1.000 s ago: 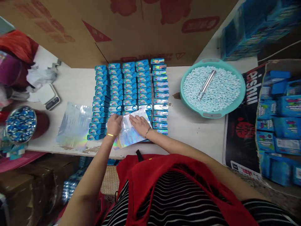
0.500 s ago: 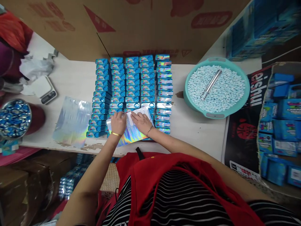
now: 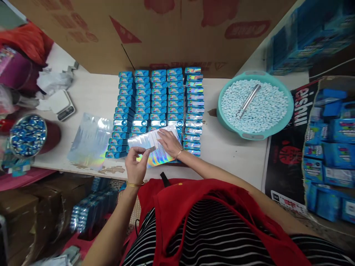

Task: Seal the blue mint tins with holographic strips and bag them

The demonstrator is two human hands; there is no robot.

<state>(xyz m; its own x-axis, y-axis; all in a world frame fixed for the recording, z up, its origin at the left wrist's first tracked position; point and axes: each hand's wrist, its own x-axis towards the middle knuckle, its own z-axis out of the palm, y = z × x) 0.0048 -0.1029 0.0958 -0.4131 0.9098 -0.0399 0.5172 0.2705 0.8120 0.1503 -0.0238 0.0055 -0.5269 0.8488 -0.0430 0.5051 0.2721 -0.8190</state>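
Several columns of small blue tins (image 3: 143, 98) stand close together on the table. Over their near end lies a shiny rainbow-coloured sticker sheet (image 3: 161, 157). My right hand (image 3: 169, 143) rests on this sheet with its fingers spread out. At the sheet's left part, my left hand (image 3: 137, 164) is closed in a pinch, with a small pale sticker (image 3: 152, 149) at its fingertips. Tins in the rightmost column (image 3: 195, 104) have shiny strips on top. Another silvery sheet (image 3: 90, 140) lies flat to the left.
A turquoise basin (image 3: 254, 136) of pale blue candies holds a metal scoop (image 3: 249, 100). To the left are a white scale (image 3: 61, 104) and a pot (image 3: 52, 138) of blue wrapped pieces. A big carton (image 3: 166, 40) stands behind; blue packs (image 3: 340, 153) fill a box at right.
My left hand has lifted off the sheet and drawn toward me, pinching a small sticker. My right hand stays on the sheet. The view has shifted slightly.
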